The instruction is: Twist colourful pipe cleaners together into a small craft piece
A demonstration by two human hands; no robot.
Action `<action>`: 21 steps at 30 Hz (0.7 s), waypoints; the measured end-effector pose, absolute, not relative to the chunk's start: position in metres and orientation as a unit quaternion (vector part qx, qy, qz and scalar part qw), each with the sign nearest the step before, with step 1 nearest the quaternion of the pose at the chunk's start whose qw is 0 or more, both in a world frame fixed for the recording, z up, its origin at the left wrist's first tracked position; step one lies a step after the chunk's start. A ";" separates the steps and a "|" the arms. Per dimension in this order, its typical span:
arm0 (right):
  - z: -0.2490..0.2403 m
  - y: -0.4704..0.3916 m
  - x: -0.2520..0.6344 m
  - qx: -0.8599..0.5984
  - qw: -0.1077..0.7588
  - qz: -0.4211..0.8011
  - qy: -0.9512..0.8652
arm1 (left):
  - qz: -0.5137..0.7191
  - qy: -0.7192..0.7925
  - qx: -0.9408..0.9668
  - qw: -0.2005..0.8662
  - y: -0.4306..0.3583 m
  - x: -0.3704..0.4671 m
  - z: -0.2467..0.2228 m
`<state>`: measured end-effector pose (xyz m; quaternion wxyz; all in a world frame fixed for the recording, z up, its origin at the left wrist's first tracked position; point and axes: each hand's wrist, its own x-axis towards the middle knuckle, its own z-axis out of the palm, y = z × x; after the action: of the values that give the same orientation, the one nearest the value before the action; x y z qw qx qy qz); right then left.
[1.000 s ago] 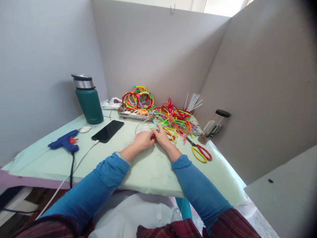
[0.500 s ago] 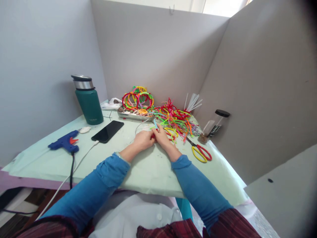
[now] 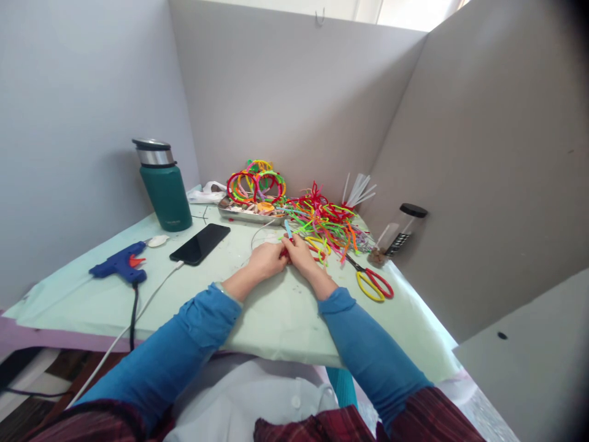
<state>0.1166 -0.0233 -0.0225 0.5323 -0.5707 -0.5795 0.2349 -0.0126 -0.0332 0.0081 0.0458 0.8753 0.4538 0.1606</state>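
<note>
My left hand (image 3: 265, 259): curled on the table, fingertips pinched on the near end of a red pipe cleaner (image 3: 286, 252).
My right hand (image 3: 304, 255): touching the left, clenched on the same red pipe cleaner; a light-blue pipe cleaner (image 3: 288, 229) sticks up just beyond my fingers.
Piece in hand: between my two hands, low over the green table cover (image 3: 276, 313); its shape is hidden by my fingers.
Done: finished hoops (image 3: 255, 183) stand on a metal tray (image 3: 248, 215), beyond my left hand.
Left: a big loose pile of pipe cleaners (image 3: 326, 224) beyond my right hand looks unworked, so I judge plenty remains.
Tools: scissors (image 3: 373, 282) right of my right hand; glue gun (image 3: 120, 264) and phone (image 3: 200, 243) well left, none in hand.
</note>
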 end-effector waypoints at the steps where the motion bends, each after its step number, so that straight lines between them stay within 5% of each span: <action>1: -0.021 -0.024 0.116 -0.571 0.531 0.242 -0.578 | 0.161 0.455 0.874 0.045 -0.033 -0.013 0.008; 21: -0.020 -0.026 0.113 -0.555 0.518 0.328 -0.563 | 0.152 0.503 0.850 -0.022 -0.034 -0.013 0.010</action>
<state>0.1132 -0.0259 -0.0200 0.5177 -0.5547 -0.5631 0.3276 -0.0125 -0.0342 0.0102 -0.0220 0.8502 0.5034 0.1523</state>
